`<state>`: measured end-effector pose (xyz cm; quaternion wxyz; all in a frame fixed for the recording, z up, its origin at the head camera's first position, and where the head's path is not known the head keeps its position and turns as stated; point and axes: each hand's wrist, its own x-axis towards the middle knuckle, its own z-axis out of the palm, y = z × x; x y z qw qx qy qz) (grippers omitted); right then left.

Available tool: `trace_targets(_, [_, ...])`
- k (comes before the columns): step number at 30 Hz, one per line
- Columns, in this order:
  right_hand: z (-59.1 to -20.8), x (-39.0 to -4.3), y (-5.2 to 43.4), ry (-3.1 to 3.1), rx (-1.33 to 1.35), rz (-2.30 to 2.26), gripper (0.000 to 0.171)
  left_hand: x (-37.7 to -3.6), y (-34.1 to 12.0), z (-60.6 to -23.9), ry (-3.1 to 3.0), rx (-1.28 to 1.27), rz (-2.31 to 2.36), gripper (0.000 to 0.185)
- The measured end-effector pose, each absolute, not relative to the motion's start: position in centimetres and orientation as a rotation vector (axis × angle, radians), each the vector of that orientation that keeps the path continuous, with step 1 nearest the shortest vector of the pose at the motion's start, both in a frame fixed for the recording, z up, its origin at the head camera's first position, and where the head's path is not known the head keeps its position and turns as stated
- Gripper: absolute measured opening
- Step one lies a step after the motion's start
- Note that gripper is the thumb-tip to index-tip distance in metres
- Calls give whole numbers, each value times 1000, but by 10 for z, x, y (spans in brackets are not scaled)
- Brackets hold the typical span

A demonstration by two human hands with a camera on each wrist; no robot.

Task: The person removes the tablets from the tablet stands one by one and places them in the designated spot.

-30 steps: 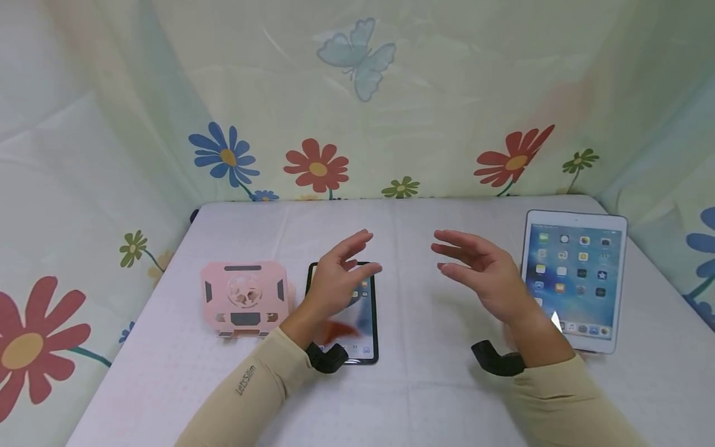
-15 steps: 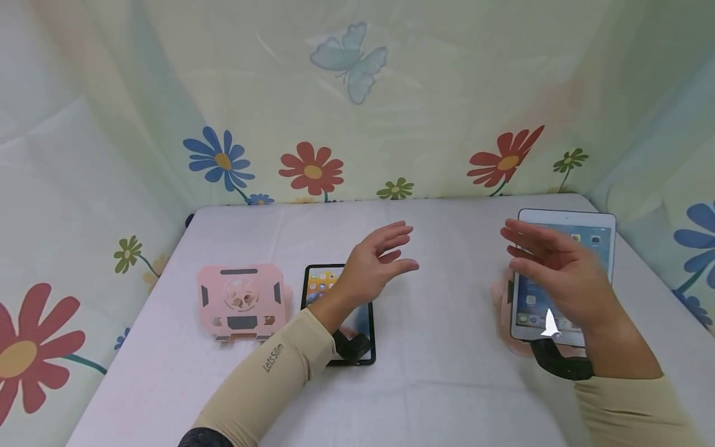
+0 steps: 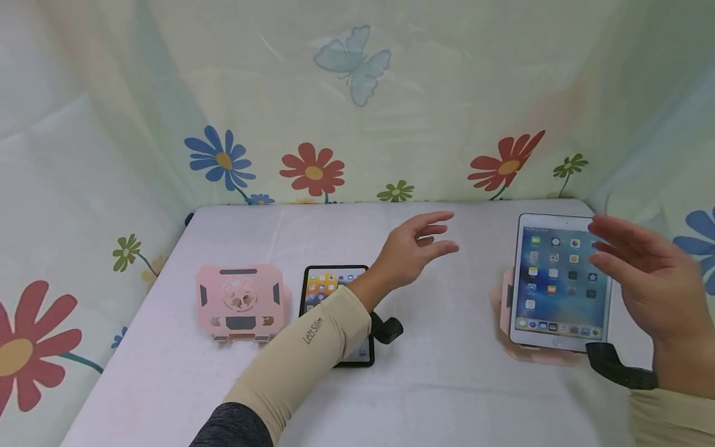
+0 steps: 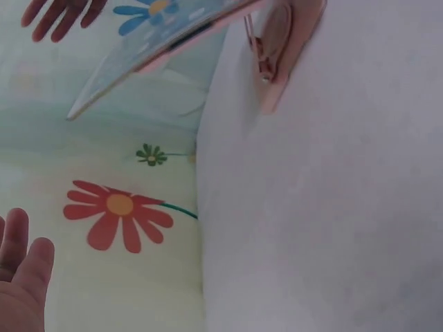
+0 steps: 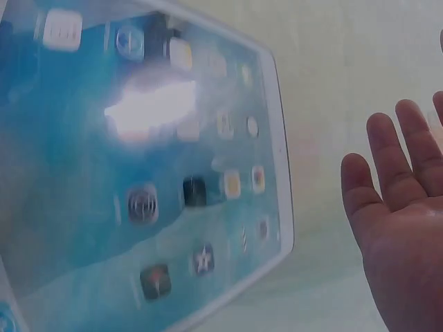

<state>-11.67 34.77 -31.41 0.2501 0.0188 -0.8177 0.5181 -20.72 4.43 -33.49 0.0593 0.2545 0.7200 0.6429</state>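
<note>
At the right of the head view a white-framed tablet (image 3: 561, 282) leans on a pink stand (image 3: 505, 323), its screen lit with app icons. My right hand (image 3: 659, 279) is raised by the tablet's right edge, fingers loosely extended and holding nothing; it overlaps that edge in the head view. In the right wrist view the tablet (image 5: 159, 173) appears to the left of the fingers. My left hand (image 3: 416, 248) hovers over the table's middle, empty, fingers reaching toward the tablet. Beneath the left forearm lies a black-framed tablet (image 3: 335, 279), partly covered by the sleeve.
A second pink stand (image 3: 240, 301) with dark pads and a round cut-out stands at the left with no tablet on it. The white cloth-covered table (image 3: 447, 403) meets a floral curtain (image 3: 436, 93) at the back and sides.
Both hands have moved to the right. The right hand has passed across the white tablet to its right edge, and the left hand has left the black tablet for the table's middle.
</note>
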Motion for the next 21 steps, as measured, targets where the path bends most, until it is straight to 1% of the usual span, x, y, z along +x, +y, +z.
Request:
trace_targets(3, [-316,-118,359,-2169,57,1445,50,-212,52,-337,2193,751,1922,54])
trace_targets(10, [-323,-128,380,-1748,198,1892,40,-218,67,-341,2124,735,1957,50])
trace_targets(14, [-327,-133,391,-1684,204,1913,37,-219,78,-340,2132,757,1954,47])
trace_targets(17, [-331,-134,398,-1676,169,1905,36,-219,87,-340,2148,751,1919,45])
trace_targets(21, [-339,-135,402,-1623,46,1945,37,-220,99,-340,2144,725,1903,47])
